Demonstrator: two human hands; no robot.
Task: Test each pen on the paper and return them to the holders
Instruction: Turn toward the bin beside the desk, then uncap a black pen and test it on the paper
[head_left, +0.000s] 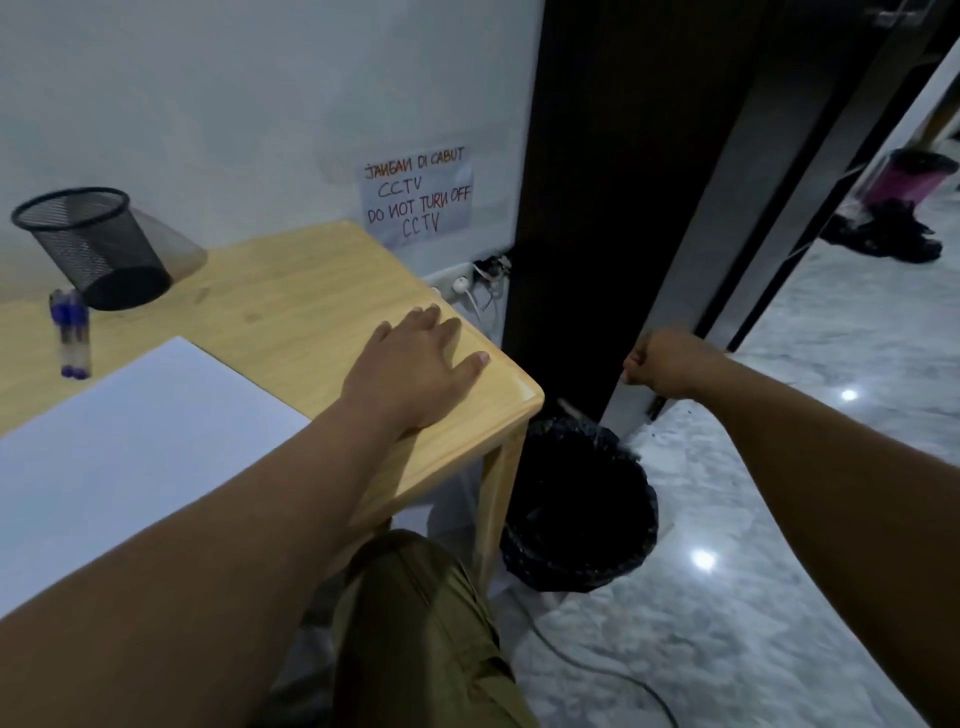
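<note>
The pens (71, 332) lie in a blurry blue bunch on the far left of the tabletop (291, 312), just beside the black mesh holder (96, 249) and the white paper (130, 441). No pen is held. The left hand (415, 364) lies flat near the right corner, fingers (470, 358) apart. The right hand (665, 371) is curled together out over the bin (576, 509). I think something small hangs there, maybe a pen thrown away, but it is too blurry to tell. To do well, reach left and pick one pen. How many pens there are is hard to see.

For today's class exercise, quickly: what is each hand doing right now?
Left hand: open, flat on the table, holding nothing.
Right hand: closed in a fist above the bin; contents cannot be told.
</note>
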